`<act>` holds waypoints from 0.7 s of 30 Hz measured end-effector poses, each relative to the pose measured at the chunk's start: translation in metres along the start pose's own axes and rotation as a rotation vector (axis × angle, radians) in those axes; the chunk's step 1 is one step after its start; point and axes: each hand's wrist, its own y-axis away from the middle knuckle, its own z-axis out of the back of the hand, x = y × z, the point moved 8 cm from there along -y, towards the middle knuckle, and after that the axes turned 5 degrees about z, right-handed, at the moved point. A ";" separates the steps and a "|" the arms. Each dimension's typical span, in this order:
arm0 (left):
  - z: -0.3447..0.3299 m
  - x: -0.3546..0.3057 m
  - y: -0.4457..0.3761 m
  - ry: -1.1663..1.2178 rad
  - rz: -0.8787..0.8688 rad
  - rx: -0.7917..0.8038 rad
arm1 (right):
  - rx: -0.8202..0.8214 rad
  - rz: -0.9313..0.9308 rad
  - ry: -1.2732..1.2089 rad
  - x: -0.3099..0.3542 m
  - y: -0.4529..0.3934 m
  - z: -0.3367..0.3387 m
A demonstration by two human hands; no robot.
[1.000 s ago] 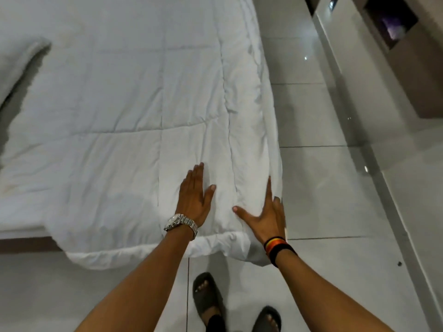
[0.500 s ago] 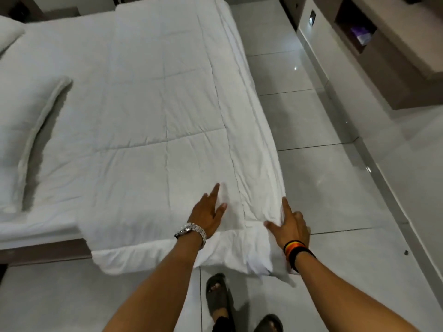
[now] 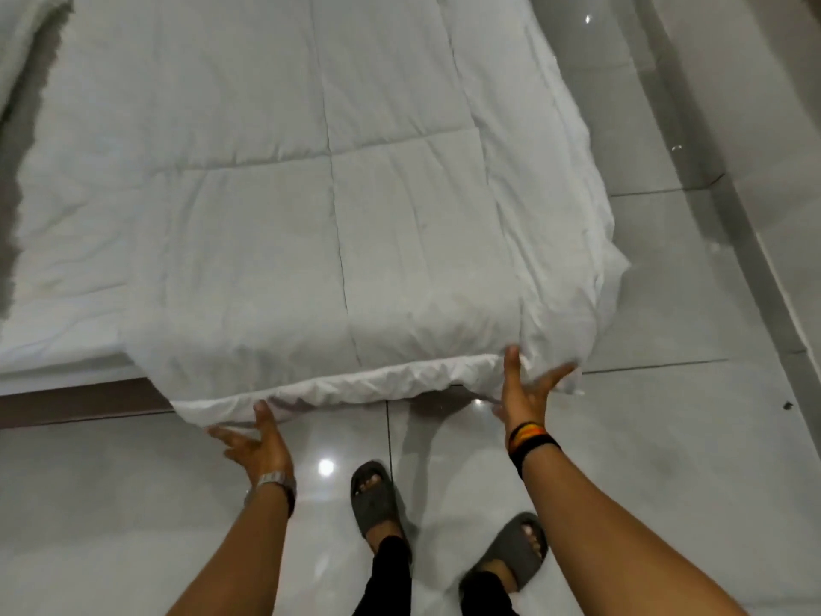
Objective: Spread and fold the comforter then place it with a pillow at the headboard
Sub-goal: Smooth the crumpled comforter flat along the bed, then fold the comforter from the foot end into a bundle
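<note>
The white quilted comforter [image 3: 311, 215] lies folded in a long band over the bed [image 3: 49, 349], and its near edge hangs past the foot end. My left hand [image 3: 257, 442] is at the left part of that edge, palm up, fingers spread, thumb touching the hem. At the near right corner, my right hand [image 3: 526, 389] has its thumb on the fabric and its fingers spread against the underside. Neither hand is closed around the cloth. Part of a white pillow [image 3: 22, 33] shows at the top left.
I stand on a glossy grey tiled floor [image 3: 666, 437] at the foot of the bed, in grey slippers [image 3: 375, 500]. The brown bed base [image 3: 66, 406] runs along the left. A wall skirting [image 3: 755, 237] runs along the right.
Both hands left the top of the comforter and dropped to its near hanging edge, palms turned up. The left hand went left toward the other corner. The camera tilted down.
</note>
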 end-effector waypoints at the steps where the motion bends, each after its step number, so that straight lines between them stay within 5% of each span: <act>1: -0.011 -0.002 -0.018 0.075 0.005 0.038 | -0.043 0.014 -0.046 0.006 -0.006 -0.013; 6: -0.088 -0.036 -0.023 0.583 0.102 0.197 | -0.247 0.041 -0.187 0.023 -0.026 -0.057; 9: -0.114 -0.050 -0.015 0.755 0.139 0.122 | -0.327 -0.017 -0.223 0.019 -0.030 -0.064; 16: -0.083 -0.046 -0.024 0.698 0.049 0.068 | -0.288 0.084 -0.434 0.030 0.002 -0.045; 21: 0.008 -0.040 0.035 0.719 0.015 -0.048 | -0.291 0.037 -0.420 0.067 0.085 -0.002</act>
